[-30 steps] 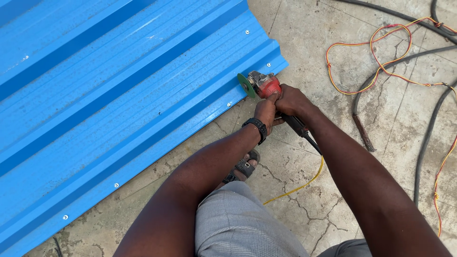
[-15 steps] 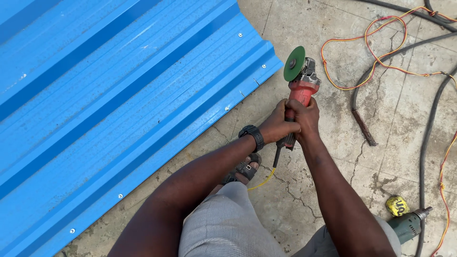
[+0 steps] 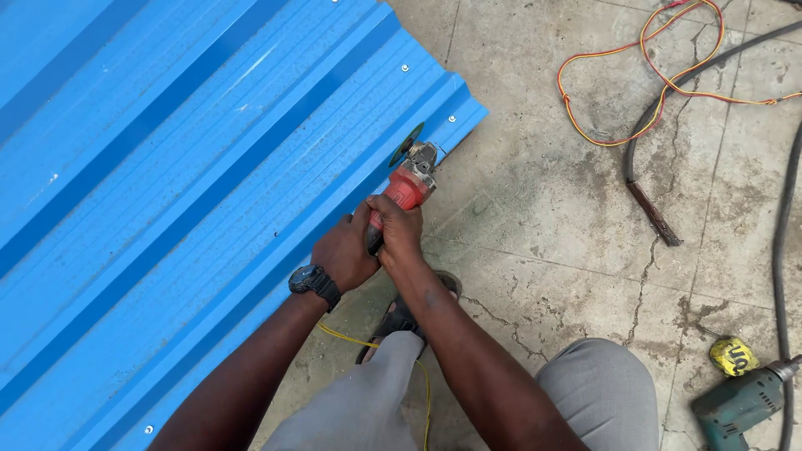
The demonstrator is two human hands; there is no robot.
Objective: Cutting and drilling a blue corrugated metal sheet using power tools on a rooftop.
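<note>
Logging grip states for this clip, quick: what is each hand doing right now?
Left hand: closed around the rear handle of the red angle grinder.
Right hand: closed on the same grinder body, fingers wrapped round it.

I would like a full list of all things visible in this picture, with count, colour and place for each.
angle grinder: 1, red with green disc, at sheet edge, held by both hands
roofing sheet: 1, blue, corrugated, left
thin wire: 1, orange-yellow, looped, upper right
hoses: 2, dark, right
drill: 1, teal, lower right
tape measure: 1, yellow, beside drill
floor: 1, grey, cracked concrete
sandal: 1, dark, under arms
wristwatch: 1, black, left wrist
left hand: 1, on grinder
right hand: 1, on grinder
</note>
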